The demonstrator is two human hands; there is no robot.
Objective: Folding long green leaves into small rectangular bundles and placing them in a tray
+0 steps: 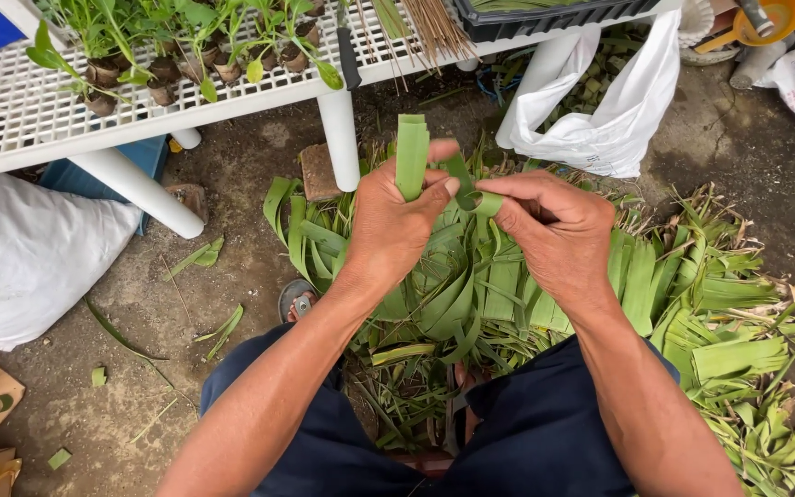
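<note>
Nearest the camera are the person's knees in dark blue trousers point(526, 442), and both forearms run up from them to meet over a heap of cut green leaves point(508, 294) that covers the dirt ground point(232, 184) between and beyond the legs. The left hand point(396, 219) is closed on a broad green leaf strip point(412, 152), thumb pressed across its face and the fingers wrapped behind, so that the strip's squared end stands upright above the knuckles. The right hand point(554, 230) sits just beside it, thumb and forefinger pinched together on the narrower end of the same strip where it curls over into a small loop point(476, 198) between the two hands. To fold well here, it seems best that the left hand keeps the upright part flat and firm while the right draws the loop snug without creasing or splitting the leaf along its grain; a light, even pull looks safer than a sharp tug. The strip thus lies partly inside both grips, raised above the heap and not touching it. Farther off, a white mesh table point(29, 110) on white pipe legs carries small potted seedlings point(163, 69), a white plastic bag point(614, 110) hangs from its right end, and a white sack point(20, 258) lies at the left
</note>
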